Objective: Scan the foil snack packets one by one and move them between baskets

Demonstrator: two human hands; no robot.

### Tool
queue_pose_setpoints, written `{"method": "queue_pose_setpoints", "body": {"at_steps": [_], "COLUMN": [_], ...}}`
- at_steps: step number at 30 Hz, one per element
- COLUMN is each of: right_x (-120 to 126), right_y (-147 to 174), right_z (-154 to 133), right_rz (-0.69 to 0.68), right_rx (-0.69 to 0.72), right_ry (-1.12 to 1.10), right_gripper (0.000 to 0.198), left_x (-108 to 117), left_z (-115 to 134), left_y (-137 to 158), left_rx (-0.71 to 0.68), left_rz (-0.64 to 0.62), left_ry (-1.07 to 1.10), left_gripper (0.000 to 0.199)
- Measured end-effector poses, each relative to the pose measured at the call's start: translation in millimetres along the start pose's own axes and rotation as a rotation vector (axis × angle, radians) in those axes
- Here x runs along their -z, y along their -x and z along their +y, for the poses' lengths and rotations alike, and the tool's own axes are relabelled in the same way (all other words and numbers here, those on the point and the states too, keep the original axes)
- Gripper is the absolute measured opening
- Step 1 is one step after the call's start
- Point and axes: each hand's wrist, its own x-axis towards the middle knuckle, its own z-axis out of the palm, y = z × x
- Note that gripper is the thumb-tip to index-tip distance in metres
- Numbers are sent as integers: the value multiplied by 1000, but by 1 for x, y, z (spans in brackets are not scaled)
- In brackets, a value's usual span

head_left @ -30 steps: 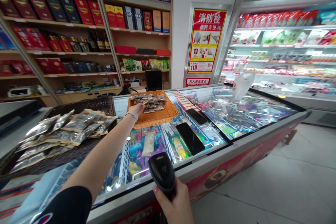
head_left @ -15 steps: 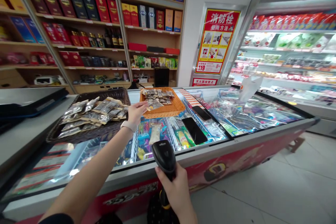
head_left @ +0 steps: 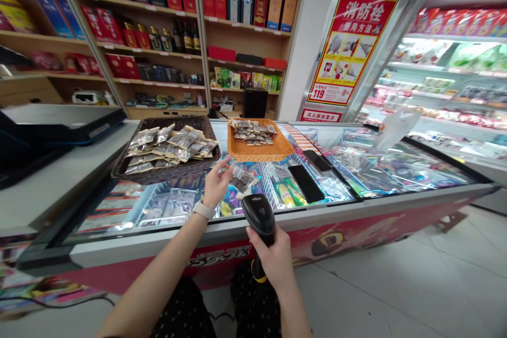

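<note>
In my right hand (head_left: 273, 253) is a black barcode scanner (head_left: 259, 214), gripped by its handle with the head tilted up and away. My left hand (head_left: 217, 184) is pinching a small clear snack packet (head_left: 241, 177) just beyond the scanner's head, over the freezer's glass top. Behind it stands an orange wicker basket (head_left: 261, 156) with several similar packets (head_left: 253, 132). To the left of my hand, a dark brown wicker basket (head_left: 174, 169) bears a heap of more packets (head_left: 170, 145).
Two black phones (head_left: 306, 183) (head_left: 317, 160) lie on the chest freezer (head_left: 348, 206). A scale (head_left: 63, 124) stands at the left on a counter. A plastic bag (head_left: 398, 129) is at the freezer's far right. Shelves of boxes line the back wall.
My left hand has drawn back from the orange basket with a packet, bringing it near the scanner. The view has shifted, and the right hand still grips the scanner.
</note>
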Motion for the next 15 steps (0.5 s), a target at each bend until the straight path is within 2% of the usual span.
{"method": "queue_pose_setpoints", "body": {"at_steps": [5,15], "right_x": [-5,-8], "right_y": [1,6], "right_z": [5,5], "right_rz": [-5,-65], "right_rx": [5,2], "right_ry": [36,118], "right_gripper": [38,34], "left_x": [5,9], "left_z": [0,5], "left_y": [-2,-2], "left_rx": [-5,63], "left_rz": [11,66], "left_ry": [66,37], "left_gripper": [46,38]}}
